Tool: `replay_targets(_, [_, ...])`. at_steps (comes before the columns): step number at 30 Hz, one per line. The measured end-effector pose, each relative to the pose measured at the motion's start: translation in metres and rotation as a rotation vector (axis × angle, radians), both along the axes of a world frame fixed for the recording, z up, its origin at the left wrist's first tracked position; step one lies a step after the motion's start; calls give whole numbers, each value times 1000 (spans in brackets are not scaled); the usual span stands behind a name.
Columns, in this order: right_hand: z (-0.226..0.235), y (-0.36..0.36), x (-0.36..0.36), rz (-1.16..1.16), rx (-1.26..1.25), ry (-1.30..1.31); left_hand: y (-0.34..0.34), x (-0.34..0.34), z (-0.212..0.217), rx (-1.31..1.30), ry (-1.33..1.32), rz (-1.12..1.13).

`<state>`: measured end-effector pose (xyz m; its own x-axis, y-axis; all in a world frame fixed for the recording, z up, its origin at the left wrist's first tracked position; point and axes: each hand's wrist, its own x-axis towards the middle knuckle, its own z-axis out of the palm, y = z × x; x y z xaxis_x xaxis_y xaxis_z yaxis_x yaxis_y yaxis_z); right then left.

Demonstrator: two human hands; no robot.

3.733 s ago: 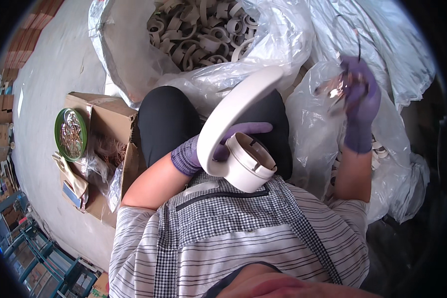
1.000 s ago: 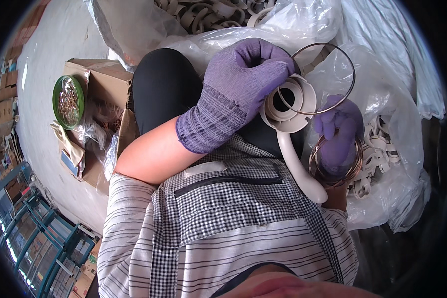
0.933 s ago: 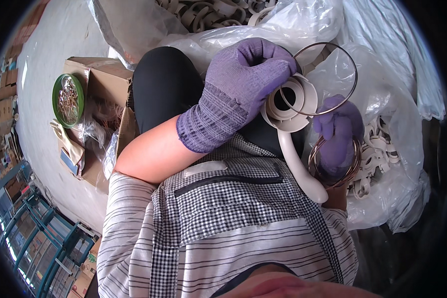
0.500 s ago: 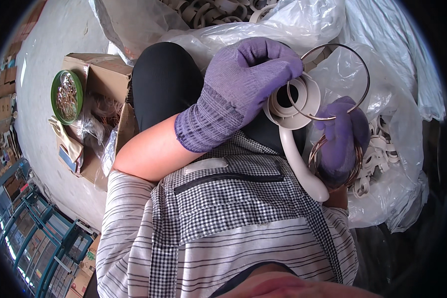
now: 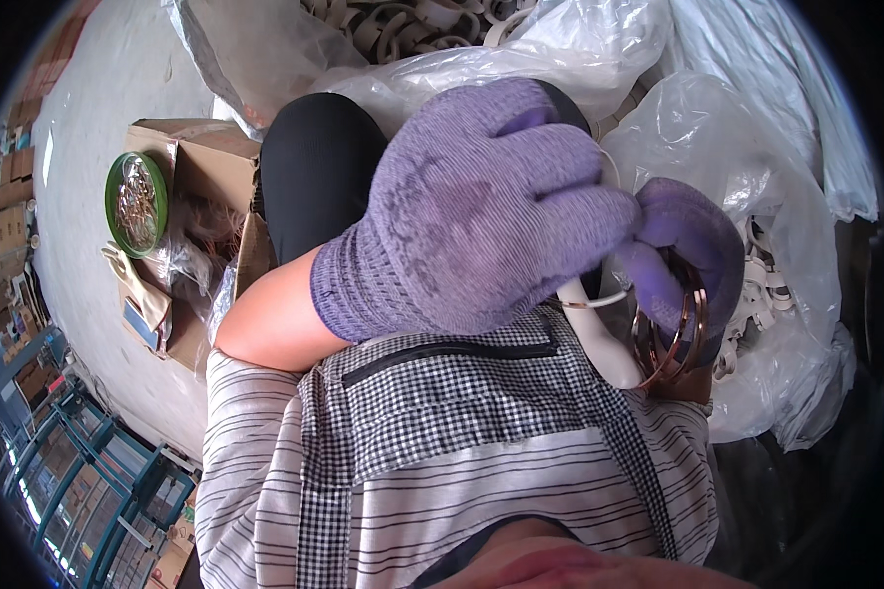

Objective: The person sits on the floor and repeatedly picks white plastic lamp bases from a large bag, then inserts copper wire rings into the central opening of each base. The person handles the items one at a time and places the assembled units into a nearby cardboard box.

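Note:
My left hand (image 5: pixel 491 211), in a purple knit glove, is closed with its back up; its fingertips meet those of my right hand, and what they pinch is hidden. My right hand (image 5: pixel 695 240), gloved alike, has curled fingers with several thin copper-coloured metal rings (image 5: pixel 699 329) looped through them. From under my left hand sticks out the rounded handle of a cream plastic part (image 5: pixel 597 344); its round head is covered by the glove. A thin pale ring (image 5: pixel 611 296) shows between the hands, partly hidden.
At left, a cardboard box (image 5: pixel 221 152) holds copper-coloured pieces, beside a green round tub (image 5: pixel 110 211) of small metal bits and a cream glove (image 5: pixel 133 280). Clear plastic bags (image 5: pixel 619 44) with cream plastic parts lie ahead and at right (image 5: pixel 756 304). My knee (image 5: pixel 324 147) is close by.
My left hand has turned back-up and come right, covering the round head of the plastic part. The large metal ring that stood up between my hands is now mostly hidden. My right hand's fingers meet the left's.

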<state>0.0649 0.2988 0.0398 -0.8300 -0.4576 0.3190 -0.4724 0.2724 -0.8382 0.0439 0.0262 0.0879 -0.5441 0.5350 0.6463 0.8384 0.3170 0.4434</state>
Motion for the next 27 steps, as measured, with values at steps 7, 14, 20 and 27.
replay_targets(7, [0,-32,8,-274,-427,-466,-7,13,-25,248,-528,290])
replay_targets(14, [-13,-59,30,-363,-416,-605,19,36,-77,511,-800,548])
replay_targets(20, [-11,-66,34,-361,-234,-527,24,47,-77,531,-741,500])
replay_targets(27, [-11,-63,28,-334,-114,-433,21,40,-81,440,-558,517])
